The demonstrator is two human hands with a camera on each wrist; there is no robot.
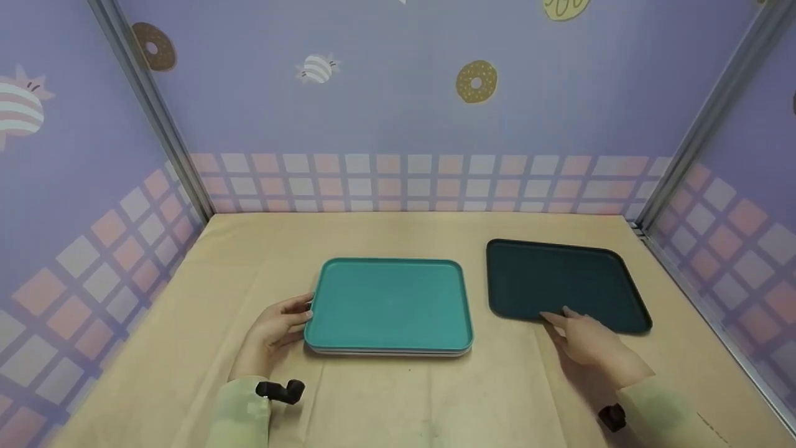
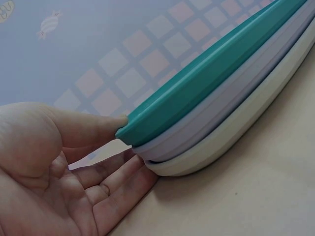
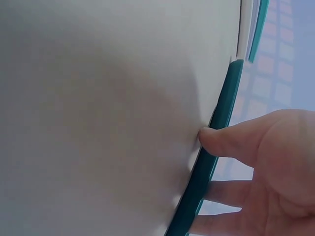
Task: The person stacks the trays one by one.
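Note:
A stack of trays stands in the middle of the table. On top is a teal tray; the left wrist view shows a pale lilac tray and an off-white tray beneath it. My left hand touches the stack's left side, thumb at the teal rim and fairly straight fingers against the lower trays. To the right, my right hand pinches the front edge of a dark green tray, thumb on the outer side of its rim and fingers on the other. The dark tray sits at a slight angle.
A tan covering lies over the table. Patterned purple wall panels rise at the back and both sides, with metal posts at the back corners. The dark tray lies near the right side panel.

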